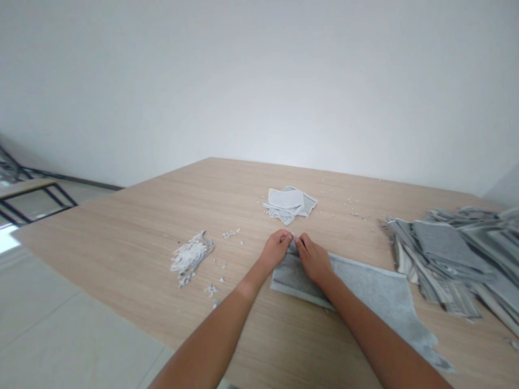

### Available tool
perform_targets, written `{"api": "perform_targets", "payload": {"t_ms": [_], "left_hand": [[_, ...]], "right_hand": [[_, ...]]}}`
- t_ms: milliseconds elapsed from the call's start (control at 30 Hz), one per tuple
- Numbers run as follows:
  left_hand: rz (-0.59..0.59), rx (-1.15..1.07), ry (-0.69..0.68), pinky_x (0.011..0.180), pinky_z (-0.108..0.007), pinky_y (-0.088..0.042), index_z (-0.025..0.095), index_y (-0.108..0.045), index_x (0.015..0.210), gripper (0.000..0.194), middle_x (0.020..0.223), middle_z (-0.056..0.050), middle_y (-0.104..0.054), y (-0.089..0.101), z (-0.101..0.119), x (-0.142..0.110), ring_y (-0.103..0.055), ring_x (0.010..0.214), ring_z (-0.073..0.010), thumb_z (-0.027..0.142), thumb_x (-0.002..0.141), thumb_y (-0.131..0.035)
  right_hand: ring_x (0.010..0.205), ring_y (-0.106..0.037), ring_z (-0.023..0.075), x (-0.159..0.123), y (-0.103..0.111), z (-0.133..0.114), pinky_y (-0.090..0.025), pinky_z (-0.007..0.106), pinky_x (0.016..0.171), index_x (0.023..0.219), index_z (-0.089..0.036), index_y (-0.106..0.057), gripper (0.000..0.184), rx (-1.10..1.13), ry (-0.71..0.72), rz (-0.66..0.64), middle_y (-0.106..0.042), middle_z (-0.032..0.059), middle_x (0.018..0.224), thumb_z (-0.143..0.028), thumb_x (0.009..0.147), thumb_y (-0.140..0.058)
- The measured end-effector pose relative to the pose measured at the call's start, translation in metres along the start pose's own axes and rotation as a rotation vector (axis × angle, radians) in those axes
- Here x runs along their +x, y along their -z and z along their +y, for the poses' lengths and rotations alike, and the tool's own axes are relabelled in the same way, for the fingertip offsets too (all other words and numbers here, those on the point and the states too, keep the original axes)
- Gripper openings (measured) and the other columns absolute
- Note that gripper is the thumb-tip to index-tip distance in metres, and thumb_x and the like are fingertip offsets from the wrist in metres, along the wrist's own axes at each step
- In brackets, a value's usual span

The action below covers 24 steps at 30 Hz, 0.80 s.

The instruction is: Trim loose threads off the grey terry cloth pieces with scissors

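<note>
Both your hands meet at the far left corner of the grey fabric sheet (365,289), lying flat near the middle of the tabletop (133,243). Left hand (276,248) and right hand (313,260) look pinched on that edge; fingertips too small to confirm. Folded grey pieces (289,204) beyond, white scrap pile (190,256) left, fabric stack (454,254) right.

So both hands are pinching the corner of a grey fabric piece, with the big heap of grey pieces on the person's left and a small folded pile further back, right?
Not quite. The head view shows the big heap of grey pieces on the person's right, not left. The rest holds: the left hand and right hand meet at the corner of the grey fabric piece, with the small folded pile further back.
</note>
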<state>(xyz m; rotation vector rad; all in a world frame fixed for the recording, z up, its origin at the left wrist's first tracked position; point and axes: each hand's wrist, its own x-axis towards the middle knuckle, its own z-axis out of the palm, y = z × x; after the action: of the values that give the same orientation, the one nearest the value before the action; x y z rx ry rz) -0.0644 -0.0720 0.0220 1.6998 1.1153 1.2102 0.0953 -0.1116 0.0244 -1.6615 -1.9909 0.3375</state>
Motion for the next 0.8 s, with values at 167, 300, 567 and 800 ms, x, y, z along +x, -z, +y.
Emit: {"api": "perform_targets", "payload": {"t_ms": [167, 300, 567, 800], "left_hand": [[-0.012, 0.014, 0.033, 0.065, -0.027, -0.038, 0.019, -0.066, 0.071, 0.024, 0.067, -0.001, -0.062, -0.002, -0.003, 0.000, -0.053, 0.067, -0.0161, 0.035, 0.085, -0.057], [-0.010, 0.018, 0.037, 0.066, -0.027, -0.040, 0.018, -0.066, 0.068, 0.025, 0.067, -0.001, -0.063, -0.003, -0.003, 0.000, -0.055, 0.067, -0.0158, 0.034, 0.085, -0.055], [-0.019, 0.009, 0.071, 0.070, -0.025, -0.043, 0.017, -0.071, 0.077, 0.030, 0.074, -0.001, -0.068, -0.005, 0.001, -0.003, -0.059, 0.071, -0.0152, 0.042, 0.086, -0.056], [-0.035, 0.126, 0.034, 0.067, -0.025, -0.043, 0.018, -0.068, 0.083, 0.029, 0.076, -0.002, -0.069, -0.004, 0.005, -0.004, -0.060, 0.070, -0.0153, 0.038, 0.095, -0.051]], "right_hand": [[0.073, -0.060, 0.0200, -0.002, 0.000, 0.000, -0.019, 0.031, 0.063, 0.106, -0.024, -0.053, 0.038, -0.042, 0.023, 0.003, -0.070, 0.0053, 0.085, -0.048, 0.110, -0.023], [0.073, -0.061, 0.0196, -0.001, -0.003, 0.002, -0.020, 0.031, 0.062, 0.105, -0.024, -0.051, 0.039, -0.029, 0.010, 0.006, -0.070, 0.0049, 0.085, -0.049, 0.110, -0.023], [0.077, -0.061, 0.0197, 0.000, -0.007, 0.010, -0.023, 0.030, 0.063, 0.103, -0.023, -0.053, 0.036, -0.046, 0.063, 0.026, -0.068, 0.0049, 0.087, -0.040, 0.111, -0.022], [0.076, -0.059, 0.0198, 0.003, -0.003, 0.013, -0.029, 0.029, 0.065, 0.094, -0.025, -0.051, 0.036, 0.124, -0.018, 0.097, -0.062, 0.0019, 0.079, -0.045, 0.109, -0.024]]}}
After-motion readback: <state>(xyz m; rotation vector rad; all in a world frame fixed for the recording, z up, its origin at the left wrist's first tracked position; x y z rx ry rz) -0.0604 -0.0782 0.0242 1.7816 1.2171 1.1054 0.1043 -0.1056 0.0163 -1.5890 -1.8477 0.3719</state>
